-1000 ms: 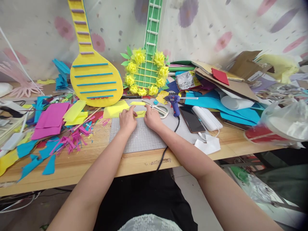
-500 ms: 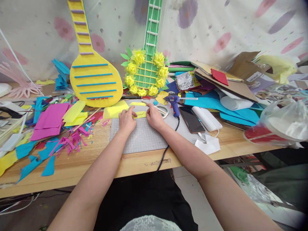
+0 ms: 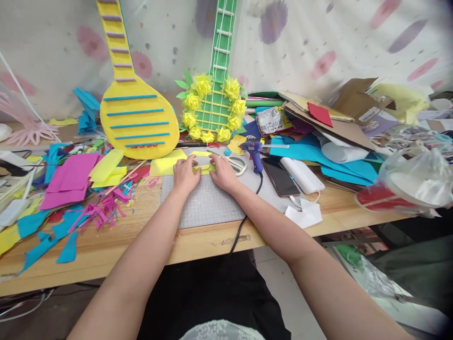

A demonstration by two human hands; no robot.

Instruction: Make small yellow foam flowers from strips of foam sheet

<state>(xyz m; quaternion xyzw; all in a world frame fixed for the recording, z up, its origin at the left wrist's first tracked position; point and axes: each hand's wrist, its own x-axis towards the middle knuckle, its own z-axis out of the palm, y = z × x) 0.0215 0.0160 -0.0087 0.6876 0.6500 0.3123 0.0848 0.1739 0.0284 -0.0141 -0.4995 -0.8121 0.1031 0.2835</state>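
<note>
My left hand [image 3: 185,174] is closed on one end of a narrow yellow paper strip [image 3: 204,169], its thumb pressed along the near edge. My right hand [image 3: 224,174] grips the other end with bent fingers. Between them the strip lies low over a grey cutting mat [image 3: 201,205] and looks folded; the fingers hide its ends. Another yellow strip [image 3: 201,154] lies just beyond. Left of my left hand is a larger yellow paper sheet [image 3: 165,163]. White-handled scissors [image 3: 241,166] rest beside my right hand, partly hidden by it.
A blue-purple glue gun [image 3: 253,155] with a black cord stands right of the scissors, near a phone [image 3: 279,178] and white power bank [image 3: 303,174]. A yellow paper instrument [image 3: 139,118] and a green one [image 3: 214,106] lean behind. Magenta paper [image 3: 72,179] and scraps cover the left.
My fingers have shifted along the strip, and both hands now press it from its two ends, with my right fingers more spread over it. The view has moved slightly.
</note>
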